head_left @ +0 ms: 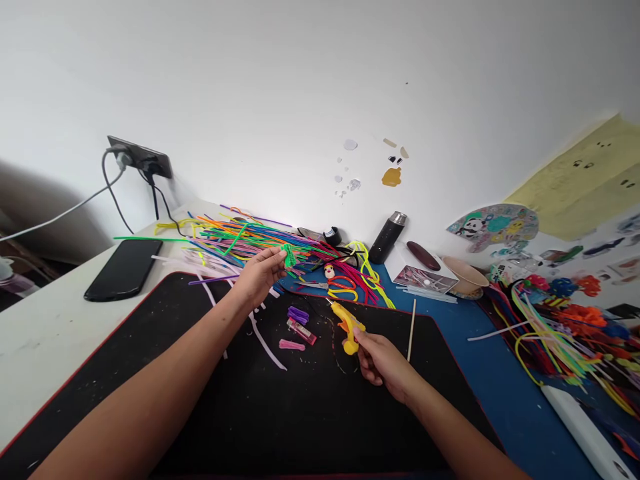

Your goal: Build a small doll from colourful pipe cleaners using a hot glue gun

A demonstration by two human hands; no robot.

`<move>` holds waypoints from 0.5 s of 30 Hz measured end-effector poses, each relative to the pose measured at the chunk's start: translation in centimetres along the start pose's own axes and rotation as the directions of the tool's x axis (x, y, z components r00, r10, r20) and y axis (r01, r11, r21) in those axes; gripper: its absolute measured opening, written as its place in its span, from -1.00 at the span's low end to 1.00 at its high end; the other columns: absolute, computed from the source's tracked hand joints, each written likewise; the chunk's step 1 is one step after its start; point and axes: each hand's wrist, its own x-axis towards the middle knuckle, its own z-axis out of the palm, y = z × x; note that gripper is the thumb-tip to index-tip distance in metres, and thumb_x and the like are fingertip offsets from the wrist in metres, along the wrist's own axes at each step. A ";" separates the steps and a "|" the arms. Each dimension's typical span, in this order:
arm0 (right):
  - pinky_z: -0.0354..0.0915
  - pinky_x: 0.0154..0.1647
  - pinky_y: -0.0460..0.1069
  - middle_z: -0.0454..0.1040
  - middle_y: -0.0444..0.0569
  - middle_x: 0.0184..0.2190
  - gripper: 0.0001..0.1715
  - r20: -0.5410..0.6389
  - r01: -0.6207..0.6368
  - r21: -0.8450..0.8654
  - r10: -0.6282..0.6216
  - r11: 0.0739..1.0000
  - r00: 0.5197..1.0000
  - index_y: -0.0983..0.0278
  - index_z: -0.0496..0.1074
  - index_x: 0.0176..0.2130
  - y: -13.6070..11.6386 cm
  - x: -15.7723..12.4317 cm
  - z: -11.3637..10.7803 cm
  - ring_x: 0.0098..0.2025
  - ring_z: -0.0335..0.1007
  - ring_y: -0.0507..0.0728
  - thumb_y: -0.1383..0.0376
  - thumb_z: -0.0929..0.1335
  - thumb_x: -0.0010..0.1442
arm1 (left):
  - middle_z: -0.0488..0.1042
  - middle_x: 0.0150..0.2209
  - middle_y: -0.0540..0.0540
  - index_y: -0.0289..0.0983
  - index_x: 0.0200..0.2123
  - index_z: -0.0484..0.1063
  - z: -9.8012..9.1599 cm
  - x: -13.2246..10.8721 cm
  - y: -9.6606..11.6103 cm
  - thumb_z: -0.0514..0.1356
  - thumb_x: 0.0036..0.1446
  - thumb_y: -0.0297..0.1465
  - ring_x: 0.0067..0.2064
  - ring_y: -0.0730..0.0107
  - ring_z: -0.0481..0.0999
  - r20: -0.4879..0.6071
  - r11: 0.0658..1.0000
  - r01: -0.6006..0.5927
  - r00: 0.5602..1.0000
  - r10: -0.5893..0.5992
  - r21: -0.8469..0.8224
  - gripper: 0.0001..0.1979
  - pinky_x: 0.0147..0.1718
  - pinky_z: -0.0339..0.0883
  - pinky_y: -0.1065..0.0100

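Observation:
Pinched in the fingers of my left hand (pixel 263 275) is a small folded green pipe-cleaner piece (pixel 289 256), raised above the mat's far side. My right hand (pixel 383 360) grips a yellow glue gun (pixel 349 327) by its rear end, its nozzle pointing up and left. Between the hands, a folded purple pipe-cleaner bundle (pixel 299 315), a red lighter (pixel 301 331) and a folded pink bundle (pixel 292 345) lie on the black mat (pixel 300 413). Scissors with orange and yellow handles (pixel 343 289) rest beyond the glue gun.
A heap of coloured pipe cleaners (pixel 260 233) spreads along the wall. A phone (pixel 124 269) lies at left. A black flask (pixel 387 238), a box (pixel 420 270) and a bowl (pixel 466 277) stand at back right. A thin stick (pixel 412 330) lies right of the glue gun.

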 end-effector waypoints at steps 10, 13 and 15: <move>-0.09 -0.66 -0.07 0.17 -0.29 -0.71 -0.40 -0.078 0.192 -0.379 -0.238 0.905 0.968 0.19 0.36 -0.48 0.3 2.0 -0.1 -0.75 0.10 0.00 -0.22 0.43 0.22 | 0.47 -0.50 0.05 -0.28 -0.36 0.57 0.1 -0.1 0.0 0.67 -0.27 -0.27 -0.45 0.45 0.50 0.027 1.000 0.000 1.000 -0.001 0.031 -0.55 -0.41 0.42 0.40; -0.07 -0.55 -0.04 0.31 -0.14 -0.65 -0.41 -0.126 0.259 -0.622 -0.421 0.739 0.898 0.21 0.40 -0.59 -0.2 1.7 -0.6 -0.60 0.21 0.07 -0.11 0.44 0.27 | 0.47 -0.50 0.04 -0.28 -0.37 0.57 0.0 -0.1 0.0 0.65 -0.23 -0.28 -0.45 0.43 0.50 0.042 0.999 -0.008 0.999 0.006 0.035 -0.58 -0.41 0.42 0.40; -0.04 -0.50 -0.01 0.39 -0.09 -0.61 -0.44 -0.126 0.282 -0.685 -0.490 0.672 0.863 0.20 0.45 -0.57 -0.6 1.2 -0.7 -0.55 0.23 0.10 -0.06 0.40 0.31 | 0.47 -0.49 0.03 -0.28 -0.38 0.57 0.1 -0.2 0.0 0.65 -0.21 -0.28 -0.44 0.43 0.50 0.053 0.999 -0.010 0.999 0.008 0.039 -0.60 -0.41 0.41 0.40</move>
